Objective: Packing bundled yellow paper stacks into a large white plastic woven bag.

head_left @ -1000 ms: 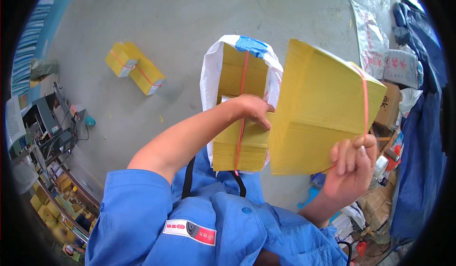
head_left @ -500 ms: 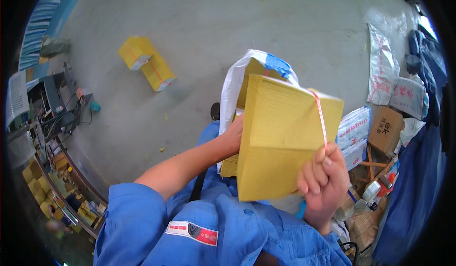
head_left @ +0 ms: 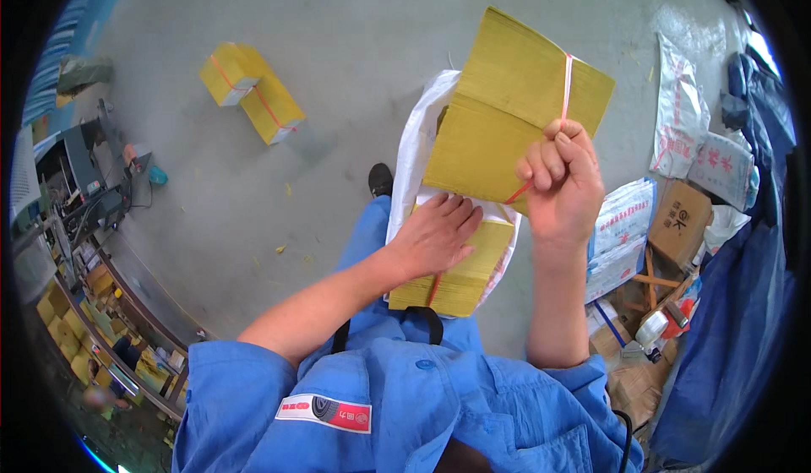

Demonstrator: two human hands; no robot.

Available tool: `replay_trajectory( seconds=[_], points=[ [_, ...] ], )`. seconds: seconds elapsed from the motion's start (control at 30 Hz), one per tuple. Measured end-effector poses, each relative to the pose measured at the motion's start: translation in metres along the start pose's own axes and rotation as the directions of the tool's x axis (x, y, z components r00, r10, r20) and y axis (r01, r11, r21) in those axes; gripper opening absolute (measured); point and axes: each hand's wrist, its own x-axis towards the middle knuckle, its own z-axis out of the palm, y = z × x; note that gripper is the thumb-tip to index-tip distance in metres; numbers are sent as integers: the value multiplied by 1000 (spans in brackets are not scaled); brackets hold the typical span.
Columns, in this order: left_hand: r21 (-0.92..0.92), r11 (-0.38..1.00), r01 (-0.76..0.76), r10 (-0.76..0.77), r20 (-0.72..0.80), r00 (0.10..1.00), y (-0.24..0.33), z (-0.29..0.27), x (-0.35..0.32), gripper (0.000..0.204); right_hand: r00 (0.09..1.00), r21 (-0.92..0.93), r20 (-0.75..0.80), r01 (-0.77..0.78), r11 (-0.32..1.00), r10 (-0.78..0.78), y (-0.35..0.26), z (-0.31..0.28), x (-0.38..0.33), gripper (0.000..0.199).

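Observation:
My right hand is closed on the pink string round a tied bundle of yellow paper sheets. The bundle hangs tilted over the far part of a white woven sack. Inside the sack's near part lies another yellow bundle, also tied with pink string. Fingers extended, my left hand lies flat on this lower bundle. The raised bundle hides the far end of the sack.
Two tied yellow bundles lie on the grey floor at the far left. To the right are a stack of folded white sacks, a brown carton and a blue tarp. Electronic equipment stands at the left.
My right hand has lifted the bundle up and away from me, over the sack. My left hand, partly hidden behind it before, now shows on the lower bundle.

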Motion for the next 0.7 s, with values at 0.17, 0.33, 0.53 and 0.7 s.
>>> replay_trajectory(
  seconds=[0.17,0.33,0.53,0.7],
  points=[
    [-77,995,-67,54,-156,986,-4,-6,0,45,999,148,-36,19,989,-13,19,31,-18,15],
    [-72,990,121,-91,322,942,7,-18,23,31,1000,258,-2,-19,966,21,28,17,-7,14],
    [-127,992,11,-32,-171,985,0,-7,11,34,998,10,-41,52,999,-52,29,-43,-1,14],
    [-158,987,6,-16,-64,998,-32,-21,-19,47,967,-61,-229,104,993,-116,45,-43,-15,13]
  ],
)
